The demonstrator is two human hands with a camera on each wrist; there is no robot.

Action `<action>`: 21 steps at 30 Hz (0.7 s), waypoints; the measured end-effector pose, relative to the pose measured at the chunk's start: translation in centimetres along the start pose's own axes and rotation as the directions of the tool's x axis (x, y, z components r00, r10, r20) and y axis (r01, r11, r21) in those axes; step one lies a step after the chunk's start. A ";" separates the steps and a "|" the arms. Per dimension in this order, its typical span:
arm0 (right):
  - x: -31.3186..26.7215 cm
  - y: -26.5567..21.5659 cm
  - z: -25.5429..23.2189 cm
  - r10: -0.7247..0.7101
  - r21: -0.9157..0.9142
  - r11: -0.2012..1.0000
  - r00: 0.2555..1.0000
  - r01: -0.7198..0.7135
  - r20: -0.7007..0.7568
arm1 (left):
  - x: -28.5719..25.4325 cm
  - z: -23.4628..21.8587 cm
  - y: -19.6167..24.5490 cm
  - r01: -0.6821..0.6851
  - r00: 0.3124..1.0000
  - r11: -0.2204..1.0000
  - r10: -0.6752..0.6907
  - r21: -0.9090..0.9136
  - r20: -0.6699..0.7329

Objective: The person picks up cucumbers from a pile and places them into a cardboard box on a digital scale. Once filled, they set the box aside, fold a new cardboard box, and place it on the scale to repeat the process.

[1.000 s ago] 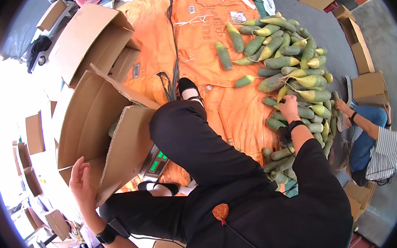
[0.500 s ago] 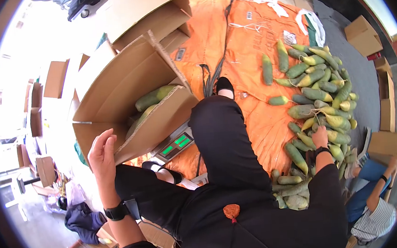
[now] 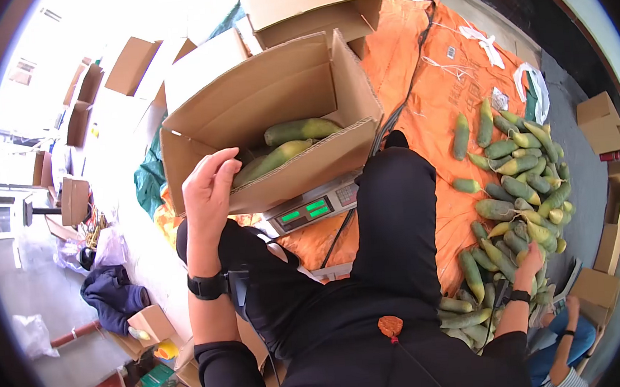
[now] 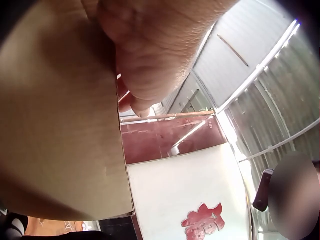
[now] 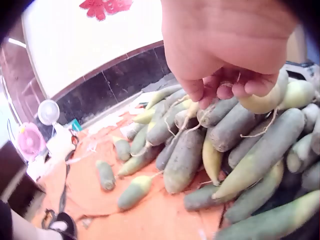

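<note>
Long green and yellow radishes (image 3: 497, 210) (image 5: 185, 161) lie in a heap at the right. My right hand (image 3: 529, 263) (image 5: 230, 45) is over the heap with curled fingers, a thin root between them, at the pale end of a radish (image 5: 264, 101); the palm hides part of the hold. An open cardboard box (image 3: 308, 166) (image 4: 65, 135) stands tilted on a scale (image 3: 317, 207) with two radishes (image 3: 302, 130) inside. At the box's near left corner is my left hand (image 3: 208, 193) (image 4: 155, 45), fingers slightly bent by the rim, holding nothing visible.
An orange sheet (image 3: 422, 150) spreads under the heap. Another cardboard box (image 3: 304, 7) stands behind the first. A person in jeans (image 3: 575, 340) is at the lower right, beside more boxes (image 3: 595, 287). My knee (image 3: 396, 187) lies between scale and heap.
The head view has swung, so box and heap appear farther right, and the radishes in the box show more fully. My right hand has shifted toward the near side of the heap.
</note>
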State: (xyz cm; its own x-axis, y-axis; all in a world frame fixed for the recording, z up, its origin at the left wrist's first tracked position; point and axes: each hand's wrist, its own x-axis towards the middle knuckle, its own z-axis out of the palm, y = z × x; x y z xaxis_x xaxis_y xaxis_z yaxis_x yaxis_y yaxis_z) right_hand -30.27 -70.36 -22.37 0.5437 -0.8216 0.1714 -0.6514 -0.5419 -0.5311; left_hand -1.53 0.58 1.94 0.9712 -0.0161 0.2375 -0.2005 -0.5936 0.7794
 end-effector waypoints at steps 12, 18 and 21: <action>-4.7 -40.6 -8.5 -0.430 0.892 -0.014 0.808 -0.452 0.403 | -0.5 -0.8 -0.4 0.011 0.997 0.986 -0.025 -0.168 -0.080; -7.5 -55.9 -11.2 -0.802 0.845 -0.161 0.566 -0.510 0.189 | -0.9 -1.4 -0.6 0.015 0.998 0.979 -0.028 -0.204 -0.064; -8.8 -60.5 -9.4 -0.863 0.729 -0.102 0.424 -0.676 0.273 | -1.1 -1.4 -1.1 0.003 0.997 0.971 -0.021 -0.239 -0.072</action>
State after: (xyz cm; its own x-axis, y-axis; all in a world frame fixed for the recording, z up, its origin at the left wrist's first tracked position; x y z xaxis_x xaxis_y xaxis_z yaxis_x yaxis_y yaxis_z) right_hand -0.62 -31.96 16.01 0.9375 0.1676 0.3049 0.0847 0.7401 -0.6671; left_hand -2.55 2.36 1.68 0.9633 0.0544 0.2628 -0.2228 -0.3842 0.8960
